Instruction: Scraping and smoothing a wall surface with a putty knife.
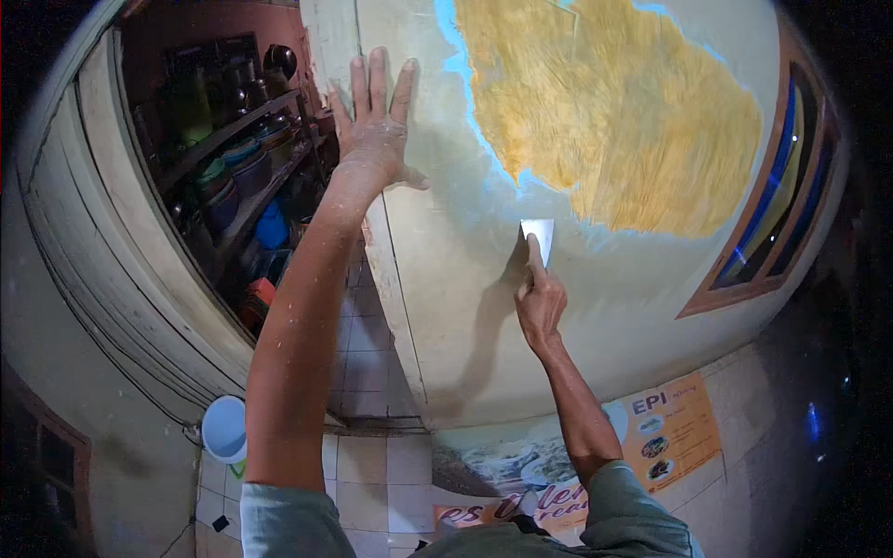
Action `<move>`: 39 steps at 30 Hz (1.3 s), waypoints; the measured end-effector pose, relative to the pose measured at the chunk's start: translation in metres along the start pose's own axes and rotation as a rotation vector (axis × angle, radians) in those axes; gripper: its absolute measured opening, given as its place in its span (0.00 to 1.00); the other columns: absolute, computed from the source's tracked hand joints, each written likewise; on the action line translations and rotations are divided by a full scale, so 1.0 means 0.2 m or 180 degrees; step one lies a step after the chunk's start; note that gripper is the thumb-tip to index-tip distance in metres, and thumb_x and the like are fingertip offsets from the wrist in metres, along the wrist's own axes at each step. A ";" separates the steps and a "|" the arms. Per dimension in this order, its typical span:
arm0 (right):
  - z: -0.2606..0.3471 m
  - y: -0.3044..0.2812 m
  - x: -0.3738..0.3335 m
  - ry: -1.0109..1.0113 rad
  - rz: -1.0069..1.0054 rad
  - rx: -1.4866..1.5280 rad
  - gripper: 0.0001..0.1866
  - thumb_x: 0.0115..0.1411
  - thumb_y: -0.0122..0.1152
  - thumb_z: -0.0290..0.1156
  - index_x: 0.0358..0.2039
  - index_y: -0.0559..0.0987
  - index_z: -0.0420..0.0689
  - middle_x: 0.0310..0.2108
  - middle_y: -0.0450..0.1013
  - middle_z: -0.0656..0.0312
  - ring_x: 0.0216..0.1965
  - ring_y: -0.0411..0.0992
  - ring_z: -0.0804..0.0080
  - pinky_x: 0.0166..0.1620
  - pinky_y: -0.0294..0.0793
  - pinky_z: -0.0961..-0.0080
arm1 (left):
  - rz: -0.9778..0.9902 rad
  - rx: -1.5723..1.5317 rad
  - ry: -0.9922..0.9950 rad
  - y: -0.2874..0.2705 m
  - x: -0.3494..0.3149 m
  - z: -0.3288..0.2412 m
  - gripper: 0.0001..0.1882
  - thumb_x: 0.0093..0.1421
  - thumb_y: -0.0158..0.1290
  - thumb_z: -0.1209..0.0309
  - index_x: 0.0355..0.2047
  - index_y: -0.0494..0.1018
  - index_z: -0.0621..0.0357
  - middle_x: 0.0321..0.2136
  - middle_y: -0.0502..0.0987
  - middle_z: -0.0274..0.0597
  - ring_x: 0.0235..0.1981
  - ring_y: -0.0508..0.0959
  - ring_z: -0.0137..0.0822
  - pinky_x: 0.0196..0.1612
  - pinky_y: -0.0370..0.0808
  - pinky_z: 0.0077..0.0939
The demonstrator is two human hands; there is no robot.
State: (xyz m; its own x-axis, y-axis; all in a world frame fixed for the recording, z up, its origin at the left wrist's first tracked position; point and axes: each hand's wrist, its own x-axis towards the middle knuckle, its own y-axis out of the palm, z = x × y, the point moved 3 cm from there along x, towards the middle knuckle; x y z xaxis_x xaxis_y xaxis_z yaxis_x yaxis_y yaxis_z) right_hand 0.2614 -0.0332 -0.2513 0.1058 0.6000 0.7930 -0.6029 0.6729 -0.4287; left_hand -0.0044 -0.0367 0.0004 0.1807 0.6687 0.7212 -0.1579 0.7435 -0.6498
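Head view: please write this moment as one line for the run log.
left hand: fingers spread against wall | right hand: holding scraper, pointing away from person | scraper position: below ochre patch, wall contact unclear

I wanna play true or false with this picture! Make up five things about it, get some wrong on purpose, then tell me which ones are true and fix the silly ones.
1. The right hand is holding a putty knife. True.
2. The left hand is wearing a glove. False: it is bare and spread out against the wall.
3. The big yellow-brown patch has bright blue along parts of its edge. True.
4. The brown-framed window is to the left of that patch. False: it is to the right.
5. There is a printed banner down on the floor. True.
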 end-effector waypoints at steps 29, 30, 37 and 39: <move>-0.10 -0.08 0.26 0.1601 -0.1620 0.1314 0.26 0.67 0.49 0.21 0.66 0.71 0.37 0.60 0.74 0.45 0.62 0.73 0.49 0.61 0.72 0.68 | -0.0626 -0.0164 0.0449 0.05 -0.01 0.02 0.91 0.26 0.80 0.41 0.77 0.26 0.48 0.74 0.18 0.66 0.74 0.21 0.72 0.65 0.36 0.89; -0.11 -0.07 0.25 0.1609 -0.1622 0.1288 0.26 0.67 0.49 0.21 0.66 0.71 0.37 0.60 0.74 0.45 0.62 0.73 0.49 0.61 0.72 0.68 | -0.0615 -0.0152 0.0449 0.06 -0.01 0.01 0.91 0.26 0.80 0.41 0.77 0.26 0.48 0.74 0.18 0.66 0.74 0.20 0.71 0.66 0.35 0.88; -0.12 -0.02 0.09 0.1847 -0.1129 0.1613 0.24 0.71 0.47 0.24 0.67 0.72 0.39 0.65 0.71 0.49 0.66 0.70 0.60 0.66 0.66 0.71 | -0.0651 -0.0040 0.0481 0.04 -0.02 0.04 0.93 0.23 0.79 0.38 0.77 0.24 0.48 0.74 0.20 0.68 0.74 0.23 0.72 0.65 0.36 0.89; -0.17 -0.06 0.17 0.2203 -0.1093 0.1693 0.24 0.71 0.47 0.25 0.67 0.71 0.38 0.66 0.70 0.50 0.67 0.69 0.61 0.66 0.65 0.71 | -0.0673 0.0011 0.0434 0.07 -0.02 0.06 0.93 0.23 0.79 0.38 0.77 0.24 0.48 0.74 0.20 0.68 0.74 0.23 0.72 0.65 0.36 0.88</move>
State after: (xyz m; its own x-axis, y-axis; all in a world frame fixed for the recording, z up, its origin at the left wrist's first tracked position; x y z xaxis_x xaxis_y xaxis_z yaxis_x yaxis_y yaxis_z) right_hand 0.2996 -0.0070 -0.2345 0.6889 0.6443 0.3322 -0.7157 0.6771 0.1710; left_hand -0.0179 -0.0293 -0.0079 0.3394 0.4918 0.8019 -0.1058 0.8670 -0.4870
